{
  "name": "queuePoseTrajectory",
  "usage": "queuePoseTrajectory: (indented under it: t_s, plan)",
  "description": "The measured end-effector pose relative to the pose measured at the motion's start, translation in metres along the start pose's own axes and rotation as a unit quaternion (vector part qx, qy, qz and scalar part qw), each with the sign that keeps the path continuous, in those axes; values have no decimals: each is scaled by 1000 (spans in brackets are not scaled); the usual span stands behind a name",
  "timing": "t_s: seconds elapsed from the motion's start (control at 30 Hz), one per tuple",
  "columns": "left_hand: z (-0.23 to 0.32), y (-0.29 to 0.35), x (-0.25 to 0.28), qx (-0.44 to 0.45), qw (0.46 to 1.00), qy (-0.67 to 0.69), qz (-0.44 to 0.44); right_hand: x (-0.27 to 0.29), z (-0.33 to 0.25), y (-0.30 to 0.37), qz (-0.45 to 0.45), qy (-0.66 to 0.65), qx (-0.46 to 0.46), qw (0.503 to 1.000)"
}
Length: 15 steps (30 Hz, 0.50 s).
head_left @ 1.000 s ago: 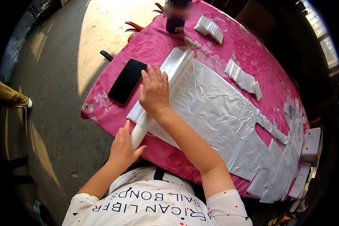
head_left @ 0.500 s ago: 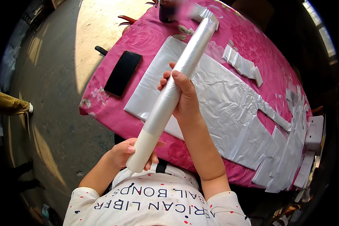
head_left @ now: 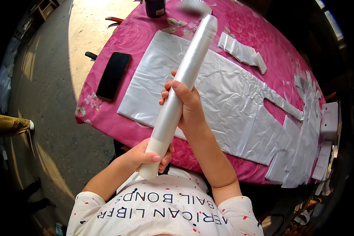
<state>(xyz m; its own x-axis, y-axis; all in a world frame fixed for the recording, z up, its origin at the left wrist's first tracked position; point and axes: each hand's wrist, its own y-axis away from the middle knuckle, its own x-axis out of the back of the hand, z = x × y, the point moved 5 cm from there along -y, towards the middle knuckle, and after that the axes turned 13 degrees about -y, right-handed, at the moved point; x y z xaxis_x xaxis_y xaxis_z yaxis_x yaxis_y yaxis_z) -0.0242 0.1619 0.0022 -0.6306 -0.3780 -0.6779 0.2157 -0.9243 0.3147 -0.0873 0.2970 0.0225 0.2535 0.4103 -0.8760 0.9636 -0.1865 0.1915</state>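
Note:
My two hands hold a long roll of clear plastic film (head_left: 185,74), tilted with its far end up over the table. My right hand (head_left: 185,100) is wrapped round its middle, thumb on top. Closer to my body, my left hand (head_left: 149,157) grips the white lower end, which looks like a bare core. Beneath the roll, a flat stack of white plastic bags (head_left: 228,102) lies on the table, its handle cut-outs to the right. Further back is a folded strip of white plastic (head_left: 242,53).
A pink flowered cloth (head_left: 259,27) covers the table. On it lie a black phone (head_left: 114,75) at the left, a dark mug (head_left: 155,8) and a blurred white object (head_left: 194,8) at the back. White boxes (head_left: 329,122) stand by the right edge. Someone's trousered leg (head_left: 12,124) shows far left.
The view has shifted, bringing the mug more fully into sight. My left hand now sits slightly higher and wraps further round the white end. Both hands still hold the roll.

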Motion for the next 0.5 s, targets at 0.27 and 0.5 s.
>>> queuePoseTrajectory:
  t_s: [0.27, 0.5]
  plan:
    - [9, -19, 20, -34, 985, -88, 144, 31, 21, 18, 65, 96, 15, 993]
    - [-26, 2, 40, 208, 957, -117, 166, 69, 11, 17, 130, 83, -2, 988]
